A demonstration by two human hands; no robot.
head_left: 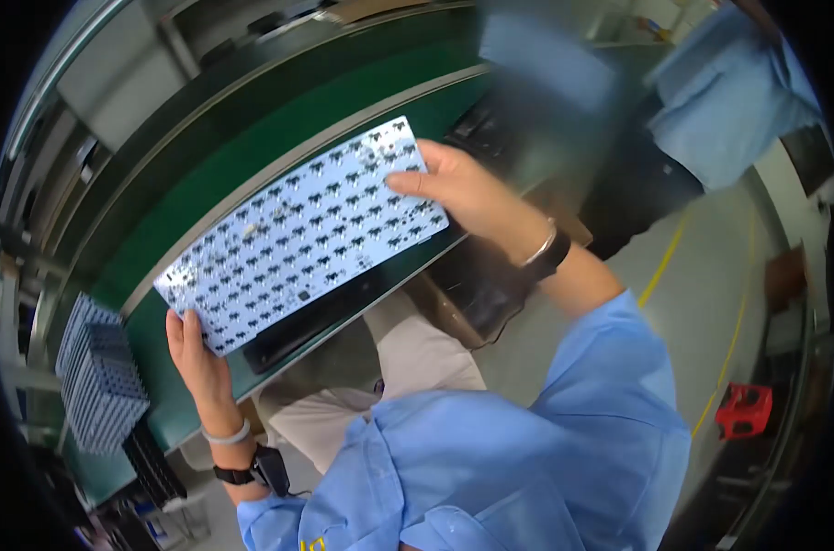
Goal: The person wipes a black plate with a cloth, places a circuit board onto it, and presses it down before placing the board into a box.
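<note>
A pale, silvery keyboard plate [307, 230] dotted with rows of small black fittings is held up in both hands, tilted with its right end higher. My left hand [197, 358] is closed on its lower left corner, with the fingers partly behind it. At the upper right end my right hand [458, 188] grips the edge, thumb on the face and the other fingers mostly hidden behind. Just under the plate, a long black keyboard-shaped piece [298, 331] lies along the near edge of the green bench [151, 367].
On the bench's left stands a stack of similar pale plates [100, 376], with black slotted pieces [152, 464] beside it. A brown box [463, 298] sits right of my knees. A co-worker in blue [729, 101] is at upper right. A red stool [745, 410] stands on the floor.
</note>
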